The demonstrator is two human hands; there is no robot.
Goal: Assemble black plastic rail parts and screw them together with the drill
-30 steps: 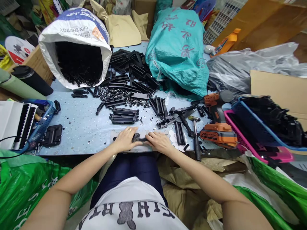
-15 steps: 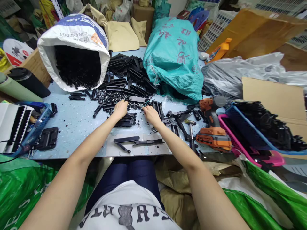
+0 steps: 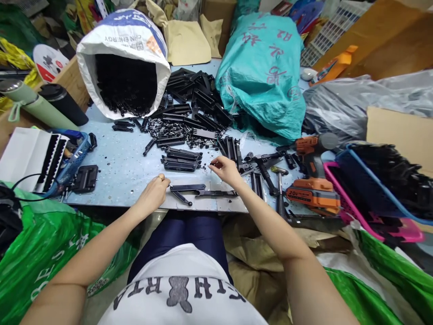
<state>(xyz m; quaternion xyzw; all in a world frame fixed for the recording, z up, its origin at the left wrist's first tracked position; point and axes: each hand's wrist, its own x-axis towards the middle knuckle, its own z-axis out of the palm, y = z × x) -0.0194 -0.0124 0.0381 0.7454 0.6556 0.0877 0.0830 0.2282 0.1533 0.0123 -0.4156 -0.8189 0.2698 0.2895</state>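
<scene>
My left hand [image 3: 154, 192] is closed at the left end of a black folding arm [image 3: 187, 187] lying near the table's front edge; what its fingertips hold, if anything, is hidden. My right hand [image 3: 226, 170] hovers to the right of stacked black plastic arms [image 3: 181, 160], its thumb and forefinger pinching a tiny thin piece that looks like a screw. Behind both hands lies a heap of loose screws [image 3: 169, 128], with a grey slotted plate [image 3: 204, 133] beside it. More black arms [image 3: 232, 149] rest just beyond my right hand.
An orange cordless drill [image 3: 309, 192] and a hammer [image 3: 279, 189] lie at right, near a blue basket [image 3: 352, 164] of black parts. A white sack [image 3: 125, 38] spills black parts at the back left, beside a teal sack [image 3: 264, 76]. Bottles [image 3: 62, 104] lean at far left.
My left hand has come back from the screw heap toward the front edge, to the folding arm's left end. My right hand has drawn slightly nearer. The whole view has shifted a little.
</scene>
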